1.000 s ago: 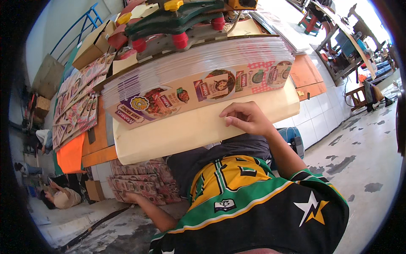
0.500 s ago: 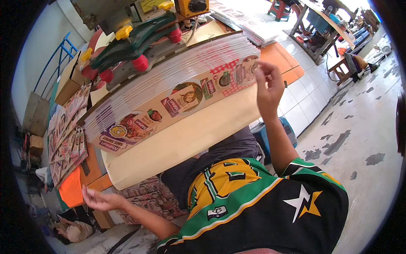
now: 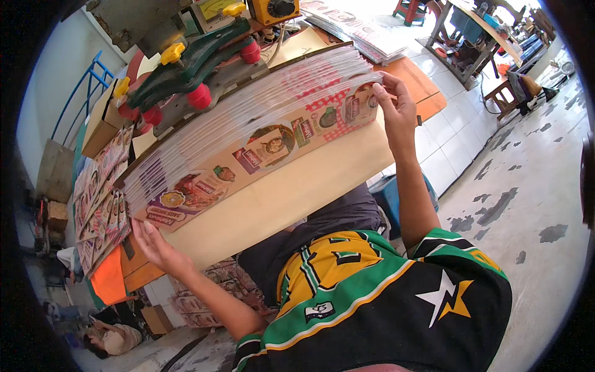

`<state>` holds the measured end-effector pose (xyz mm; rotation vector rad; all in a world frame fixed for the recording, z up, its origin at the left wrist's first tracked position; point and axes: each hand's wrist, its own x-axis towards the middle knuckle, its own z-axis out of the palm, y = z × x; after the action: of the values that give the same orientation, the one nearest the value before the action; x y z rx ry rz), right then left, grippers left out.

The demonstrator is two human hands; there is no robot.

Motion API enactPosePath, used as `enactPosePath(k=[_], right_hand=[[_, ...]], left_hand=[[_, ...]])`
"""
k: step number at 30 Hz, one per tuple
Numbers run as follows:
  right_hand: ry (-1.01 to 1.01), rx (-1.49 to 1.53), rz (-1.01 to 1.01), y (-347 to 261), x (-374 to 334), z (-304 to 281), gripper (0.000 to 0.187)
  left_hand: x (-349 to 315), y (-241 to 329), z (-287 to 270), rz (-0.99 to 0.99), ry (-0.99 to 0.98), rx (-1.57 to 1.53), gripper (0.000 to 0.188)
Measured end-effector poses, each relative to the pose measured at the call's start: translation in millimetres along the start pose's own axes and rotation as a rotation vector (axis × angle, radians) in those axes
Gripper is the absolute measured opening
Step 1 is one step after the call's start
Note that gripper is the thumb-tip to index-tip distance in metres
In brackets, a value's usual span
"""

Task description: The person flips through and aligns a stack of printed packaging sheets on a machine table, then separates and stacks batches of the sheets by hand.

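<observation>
A long row of thin, overlapping printed plastic packaging sheets [image 3: 214,111] stands on a cream surface [image 3: 266,201] in front of me. The foremost printed packaging sheet [image 3: 220,178] faces me, beige with food pictures and a red checked patch. My right hand [image 3: 398,111] is closed on its right end, thumb in front and fingers behind. At its lower left corner, my left hand [image 3: 158,247] pinches the edge with the fingertips; the sheet partly hides the grip.
Behind the row stands a machine with a dark green clamp bar [image 3: 192,62], yellow knobs and red feet. Printed packs [image 3: 102,192] pile up at the left. More sheets [image 3: 359,31] lie at the back right. An orange board [image 3: 415,87] lies beneath, and another person [image 3: 114,338] is at lower left.
My left hand has moved up and right, from beside the table to the sheet's lower left corner. My right hand has shifted slightly and now grips the right end.
</observation>
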<state>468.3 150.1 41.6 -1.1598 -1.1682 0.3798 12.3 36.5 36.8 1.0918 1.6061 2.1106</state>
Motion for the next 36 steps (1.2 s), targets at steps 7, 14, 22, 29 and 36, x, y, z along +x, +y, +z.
enactPosePath(k=[7,14,22,29,36], right_hand=[[-0.008,0.218,0.028,0.1,-5.6,-6.4,0.036],[-0.160,0.259,0.045,8.2,-1.8,-16.4,0.044],[-0.412,0.388,0.122,54.2,-11.8,-25.8,0.039],[-0.349,0.569,0.086,50.3,-12.4,-26.5,0.036],[-0.629,0.291,0.206,17.9,-13.5,-36.8,0.054]], left_hand=[[-6.9,-9.1,-17.6,-0.005,0.051,-0.016,0.053],[0.4,-43.1,-40.3,-0.061,-0.083,-0.052,0.061],[-0.9,-36.0,-34.4,0.068,-0.088,0.089,0.050],[5.8,-50.7,-50.1,0.061,0.011,-0.337,0.038],[7.3,-67.7,-77.1,-0.030,-0.093,-0.294,0.041]])
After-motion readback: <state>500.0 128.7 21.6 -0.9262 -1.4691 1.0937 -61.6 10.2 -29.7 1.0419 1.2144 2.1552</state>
